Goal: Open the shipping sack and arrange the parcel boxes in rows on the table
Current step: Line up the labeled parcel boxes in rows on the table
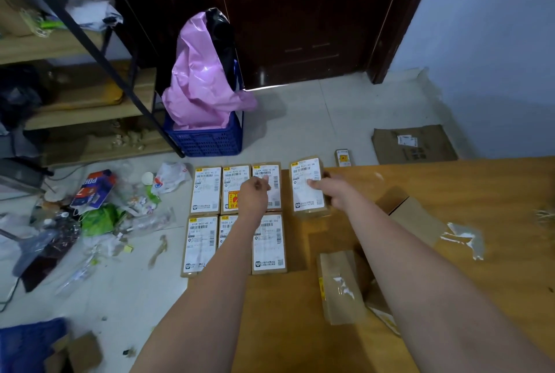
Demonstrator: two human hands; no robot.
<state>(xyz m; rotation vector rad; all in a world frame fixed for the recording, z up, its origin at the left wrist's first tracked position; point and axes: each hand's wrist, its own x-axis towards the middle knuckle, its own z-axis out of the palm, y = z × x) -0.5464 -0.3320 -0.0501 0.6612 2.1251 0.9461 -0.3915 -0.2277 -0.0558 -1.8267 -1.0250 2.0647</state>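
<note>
Boxes laid label-up at table's (450, 192) left edge: three in far row, three in near row, touching or nearly so. Seventh box (307, 188) gripped by right hand (332, 192), thumb on label, other fingers curled round right side; sits just right of far row with a gap, tilted slightly. Left hand (255, 195) over third far box (268, 176), fingers curled; whether pressing or holding anything, cannot tell. Step in hand, by judgement: seating fourth box in far row. Next move calls for sliding it left, squaring to neighbour, closing gap, then letting go. Loose box (341, 285) nearer on table, unplaced. Sack not identifiable.
</note>
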